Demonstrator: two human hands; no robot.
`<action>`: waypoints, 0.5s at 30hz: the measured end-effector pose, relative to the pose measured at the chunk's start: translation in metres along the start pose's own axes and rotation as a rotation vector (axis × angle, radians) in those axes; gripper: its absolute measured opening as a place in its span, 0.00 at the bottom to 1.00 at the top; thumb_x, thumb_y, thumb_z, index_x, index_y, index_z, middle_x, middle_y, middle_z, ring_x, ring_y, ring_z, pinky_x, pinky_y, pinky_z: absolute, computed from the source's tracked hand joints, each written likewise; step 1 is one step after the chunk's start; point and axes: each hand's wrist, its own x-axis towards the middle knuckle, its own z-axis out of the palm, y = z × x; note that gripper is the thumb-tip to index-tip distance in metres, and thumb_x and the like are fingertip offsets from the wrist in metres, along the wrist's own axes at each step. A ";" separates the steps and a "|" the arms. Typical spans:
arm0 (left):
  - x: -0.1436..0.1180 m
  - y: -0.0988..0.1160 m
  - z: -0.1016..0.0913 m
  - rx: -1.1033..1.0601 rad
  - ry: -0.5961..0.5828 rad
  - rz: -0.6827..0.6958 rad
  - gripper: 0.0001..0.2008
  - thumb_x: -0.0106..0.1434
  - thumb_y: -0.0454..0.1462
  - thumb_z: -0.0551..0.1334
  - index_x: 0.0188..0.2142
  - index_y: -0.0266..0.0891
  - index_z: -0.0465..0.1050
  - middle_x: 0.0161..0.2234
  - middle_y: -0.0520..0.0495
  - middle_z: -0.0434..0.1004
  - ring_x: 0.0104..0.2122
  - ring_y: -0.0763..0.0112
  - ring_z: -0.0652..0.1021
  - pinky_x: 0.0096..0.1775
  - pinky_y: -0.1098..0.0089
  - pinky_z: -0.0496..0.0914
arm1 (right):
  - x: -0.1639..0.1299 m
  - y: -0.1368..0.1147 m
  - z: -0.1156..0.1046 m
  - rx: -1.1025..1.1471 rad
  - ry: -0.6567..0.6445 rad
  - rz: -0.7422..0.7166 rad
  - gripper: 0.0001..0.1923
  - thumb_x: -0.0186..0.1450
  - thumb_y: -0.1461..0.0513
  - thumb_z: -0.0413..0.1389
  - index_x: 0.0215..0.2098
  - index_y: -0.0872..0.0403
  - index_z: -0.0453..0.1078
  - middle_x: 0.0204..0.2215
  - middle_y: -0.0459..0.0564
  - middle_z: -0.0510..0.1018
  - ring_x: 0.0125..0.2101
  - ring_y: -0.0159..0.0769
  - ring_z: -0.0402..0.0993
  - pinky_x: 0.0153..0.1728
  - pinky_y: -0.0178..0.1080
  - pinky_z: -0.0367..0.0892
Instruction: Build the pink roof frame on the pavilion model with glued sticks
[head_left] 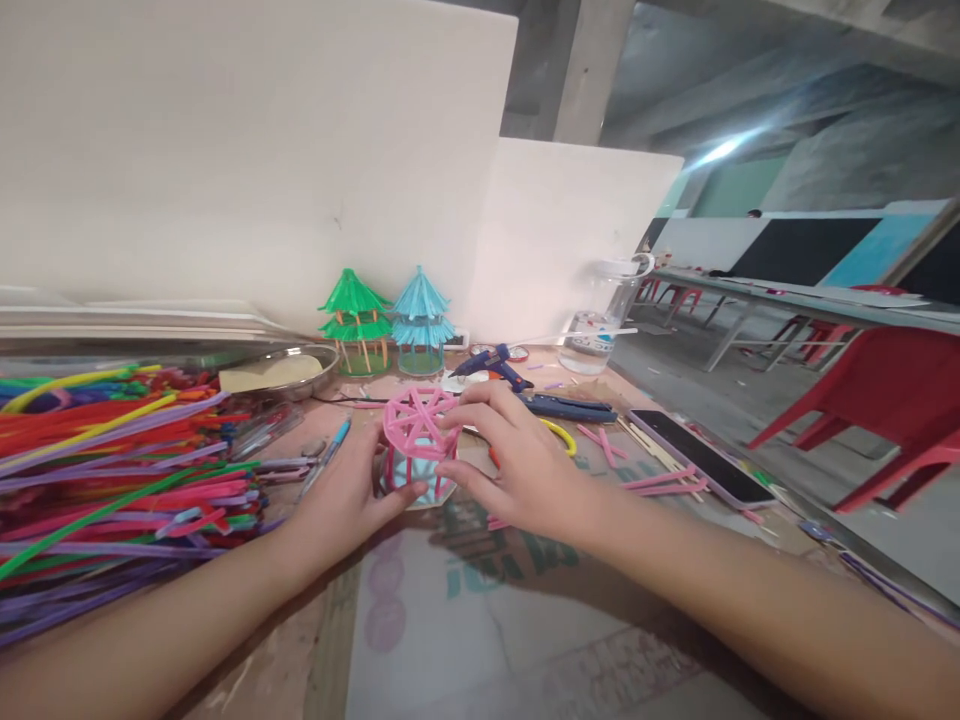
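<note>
worktop (480, 630) cardboard-covered, cluttered | white boards (247, 150) behind | both hands clamped on pink model (415, 430)

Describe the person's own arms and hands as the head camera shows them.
Both forearms are bare up to the frame's edge, with no sleeves in view. The left hand and right hand wear no gloves. No rings, watch or bracelets show. Fingernails look short and unpainted.

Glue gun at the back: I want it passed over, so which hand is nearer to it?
Right. The right hand lies just in front of the glue gun; the left hand is farther, left of the pink straw model.
</note>
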 end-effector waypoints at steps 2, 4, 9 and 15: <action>0.000 0.001 -0.001 0.007 0.002 -0.001 0.27 0.62 0.46 0.63 0.58 0.43 0.60 0.55 0.39 0.72 0.53 0.50 0.75 0.53 0.48 0.70 | 0.000 -0.001 0.000 -0.003 0.000 0.008 0.12 0.67 0.58 0.59 0.45 0.56 0.68 0.45 0.59 0.72 0.48 0.44 0.70 0.50 0.46 0.69; 0.000 0.001 -0.001 0.030 0.007 -0.001 0.27 0.62 0.47 0.63 0.58 0.42 0.60 0.55 0.38 0.72 0.54 0.50 0.74 0.53 0.48 0.69 | -0.001 -0.003 -0.001 0.003 -0.019 0.026 0.10 0.67 0.58 0.59 0.43 0.57 0.68 0.44 0.58 0.72 0.47 0.44 0.71 0.49 0.46 0.69; 0.000 0.003 -0.003 0.072 0.005 0.005 0.27 0.62 0.47 0.62 0.58 0.42 0.60 0.56 0.39 0.72 0.55 0.50 0.73 0.55 0.49 0.68 | -0.001 -0.007 0.001 0.059 -0.056 0.078 0.06 0.67 0.61 0.57 0.41 0.55 0.68 0.44 0.57 0.71 0.47 0.43 0.71 0.49 0.46 0.68; 0.001 0.002 -0.003 0.048 0.005 0.013 0.28 0.61 0.45 0.63 0.59 0.44 0.60 0.57 0.40 0.71 0.57 0.48 0.72 0.56 0.48 0.66 | 0.000 -0.010 0.005 0.159 -0.045 0.197 0.02 0.66 0.63 0.55 0.38 0.52 0.67 0.43 0.54 0.69 0.48 0.43 0.69 0.48 0.47 0.68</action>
